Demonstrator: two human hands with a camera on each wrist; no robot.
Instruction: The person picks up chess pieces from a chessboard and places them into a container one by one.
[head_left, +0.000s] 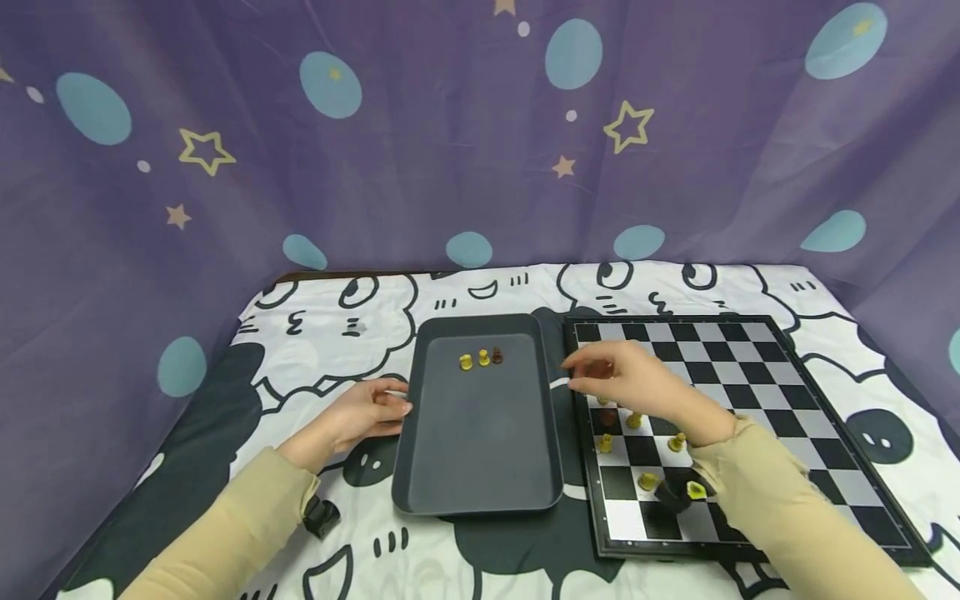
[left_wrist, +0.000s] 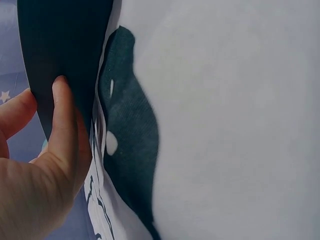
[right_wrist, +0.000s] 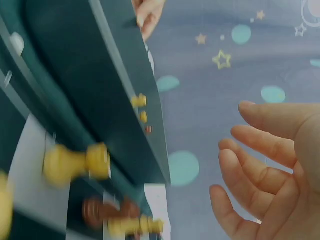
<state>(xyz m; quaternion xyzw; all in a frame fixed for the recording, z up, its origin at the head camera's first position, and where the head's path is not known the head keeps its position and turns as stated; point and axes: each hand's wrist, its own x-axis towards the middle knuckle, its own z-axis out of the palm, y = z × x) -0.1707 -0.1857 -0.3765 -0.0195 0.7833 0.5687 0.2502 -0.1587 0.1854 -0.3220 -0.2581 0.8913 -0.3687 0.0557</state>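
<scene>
A grey rectangular tray carries two yellow chess pieces and a brown chess piece near its far end. At the tray's left edge, my left hand holds the rim; in the left wrist view the thumb lies at the rim and the fingers along the outer wall. My right hand is over the left edge of the chessboard, its fingers loosely bent and apart, with nothing in them in the right wrist view. Several yellow chess pieces and a brown chess piece stand below it, partly covered.
The chessboard sits to the right of the tray, a narrow gap between them. A cloth with cartoon faces covers the table. Behind hangs a purple curtain. A yellow chess piece shows beside the dark camera on the right wrist.
</scene>
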